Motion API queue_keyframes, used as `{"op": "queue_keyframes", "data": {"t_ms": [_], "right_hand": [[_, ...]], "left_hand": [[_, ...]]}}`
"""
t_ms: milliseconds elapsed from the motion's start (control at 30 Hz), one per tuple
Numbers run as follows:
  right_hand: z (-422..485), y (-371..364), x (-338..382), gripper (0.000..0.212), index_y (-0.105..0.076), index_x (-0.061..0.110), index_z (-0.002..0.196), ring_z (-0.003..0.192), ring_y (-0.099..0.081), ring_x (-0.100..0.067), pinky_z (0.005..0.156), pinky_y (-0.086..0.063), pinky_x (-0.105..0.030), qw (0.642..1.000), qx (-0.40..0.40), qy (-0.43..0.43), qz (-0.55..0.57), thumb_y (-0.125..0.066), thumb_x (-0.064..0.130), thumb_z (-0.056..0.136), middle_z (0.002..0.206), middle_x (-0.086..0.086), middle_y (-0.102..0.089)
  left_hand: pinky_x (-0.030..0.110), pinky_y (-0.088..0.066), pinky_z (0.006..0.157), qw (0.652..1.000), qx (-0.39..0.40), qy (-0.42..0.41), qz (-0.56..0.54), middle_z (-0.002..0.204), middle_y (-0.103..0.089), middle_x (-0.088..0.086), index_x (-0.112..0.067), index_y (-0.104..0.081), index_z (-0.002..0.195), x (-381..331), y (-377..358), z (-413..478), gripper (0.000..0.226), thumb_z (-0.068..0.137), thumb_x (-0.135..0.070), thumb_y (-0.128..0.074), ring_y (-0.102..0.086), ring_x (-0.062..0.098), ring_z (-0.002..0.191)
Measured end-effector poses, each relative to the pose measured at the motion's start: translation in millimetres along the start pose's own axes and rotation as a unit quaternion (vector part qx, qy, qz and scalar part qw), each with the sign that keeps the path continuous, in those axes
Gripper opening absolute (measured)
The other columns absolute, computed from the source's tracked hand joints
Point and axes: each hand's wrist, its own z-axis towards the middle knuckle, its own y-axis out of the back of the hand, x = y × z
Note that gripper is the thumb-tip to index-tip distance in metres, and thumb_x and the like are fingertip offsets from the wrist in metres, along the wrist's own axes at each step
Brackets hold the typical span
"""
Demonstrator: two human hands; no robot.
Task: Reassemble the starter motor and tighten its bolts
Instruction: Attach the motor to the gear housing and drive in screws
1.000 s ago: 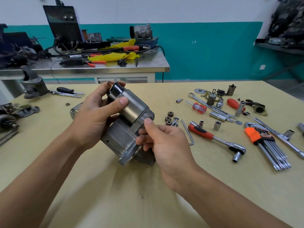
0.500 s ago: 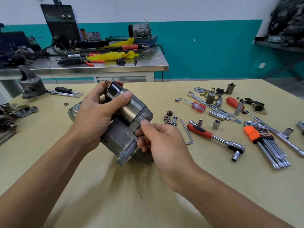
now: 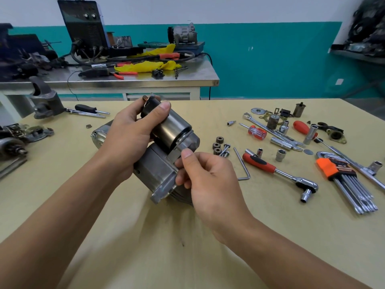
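Starter motor [image 3: 154, 172] tilted at table [image 3: 250, 236] centre, between both grips. Left grip [image 3: 129, 138] wrapped round its upper cylinder [image 3: 173, 128], thumb across the top. Right grip [image 3: 210, 178] pinching the housing edge on its near-right side.

- Grey cast-metal starter motor [image 3: 158, 174]: dull body, smooth satin cylinder.
- Pale yellow wooden worktop [image 3: 187, 247]: matt.
- Chrome ratchet wrench [image 3: 279, 172]: glossy steel, rubbery red-black grip.

Both hands [image 3: 133, 134] [image 3: 208, 176] hold the starter motor [image 3: 162, 163] above the table [image 3: 187, 247].
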Motion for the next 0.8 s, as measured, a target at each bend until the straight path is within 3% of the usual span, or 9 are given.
{"op": "queue_keyframes", "data": {"t_ms": [267, 533, 633, 800], "right_hand": [[-2, -1, -2, 0.04, -0.064, 0.009, 0.073, 0.051, -0.046, -0.005, 0.049, -0.039, -0.014, 1.0, -0.004, 0.017, -0.001, -0.049, 0.032, 0.103, 0.055, 0.007, -0.06], [-3, -2, -1, 0.041, -0.065, 0.009, 0.073, 0.051, -0.046, -0.006, 0.05, -0.04, -0.014, 1.0, -0.005, -0.009, 0.027, -0.052, 0.035, 0.101, 0.056, 0.007, -0.062], [-3, -2, 0, 0.039, -0.067, 0.013, 0.074, 0.051, -0.047, -0.004, 0.051, -0.04, -0.013, 0.999, -0.004, -0.014, 0.034, -0.051, 0.035, 0.102, 0.056, 0.008, -0.062], [-2, -3, 1, 0.041, -0.068, 0.012, 0.076, 0.052, -0.049, -0.002, 0.055, -0.041, -0.012, 0.999, -0.009, -0.02, 0.033, -0.049, 0.039, 0.101, 0.055, 0.007, -0.063]], "left_hand": [[0.023, -0.055, 0.067, 1.0, 0.024, 0.002, -0.015, 0.079, -0.067, -0.013, -0.034, -0.074, 0.095, 0, 2, 2, 0.024, 0.077, -0.049, -0.072, -0.064, 0.007, 0.074], [0.035, -0.052, 0.082, 0.995, 0.072, 0.01, -0.064, 0.1, -0.06, 0.001, -0.022, -0.064, 0.12, -1, 9, 0, 0.042, 0.08, -0.032, -0.069, -0.06, 0.018, 0.088], [0.033, -0.053, 0.077, 0.993, 0.087, 0.01, -0.083, 0.096, -0.06, 0.009, -0.009, -0.058, 0.118, -1, 10, -1, 0.041, 0.081, -0.026, -0.067, -0.061, 0.022, 0.086], [0.03, -0.047, 0.07, 0.994, 0.088, 0.034, -0.056, 0.088, -0.058, 0.002, -0.015, -0.056, 0.103, -6, 10, 2, 0.031, 0.074, -0.025, -0.061, -0.059, 0.014, 0.076]]}}
